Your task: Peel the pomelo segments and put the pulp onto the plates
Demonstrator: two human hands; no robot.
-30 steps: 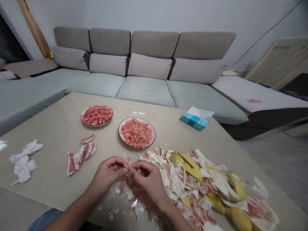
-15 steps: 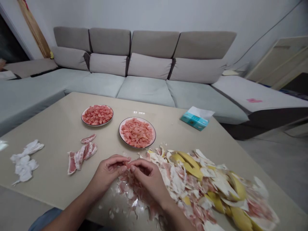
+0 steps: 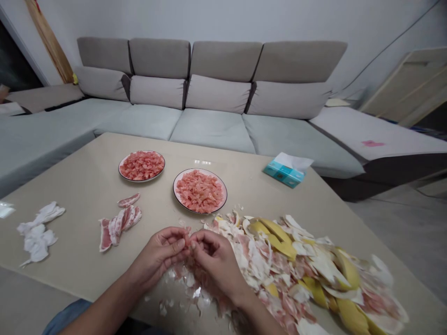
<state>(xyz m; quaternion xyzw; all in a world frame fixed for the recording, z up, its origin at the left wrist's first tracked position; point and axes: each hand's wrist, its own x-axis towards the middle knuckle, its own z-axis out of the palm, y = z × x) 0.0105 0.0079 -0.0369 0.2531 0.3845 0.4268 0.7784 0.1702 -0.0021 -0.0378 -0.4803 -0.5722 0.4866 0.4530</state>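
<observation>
My left hand (image 3: 159, 255) and my right hand (image 3: 215, 261) meet over the near edge of the beige table (image 3: 87, 177), fingertips pinched together on a small pink piece of pomelo flesh (image 3: 187, 242), mostly hidden between them. Under my right hand spreads a pile of pomelo peel and membrane scraps (image 3: 296, 265), white, pink and yellow. Several unpeeled pomelo segments (image 3: 118, 223) lie to the left of my left hand. Two plates of peeled pink flesh stand beyond: the nearer plate (image 3: 200, 190) and the farther plate (image 3: 141, 165).
Crumpled white tissues (image 3: 37, 230) lie at the table's left. A teal tissue pack (image 3: 284, 173) sits at the far right edge. A grey sectional sofa (image 3: 213, 111) wraps round behind the table. Bare floor shows at the right.
Both hands stay pinched together over the scraps, shifting only slightly. The view has drifted a little.
</observation>
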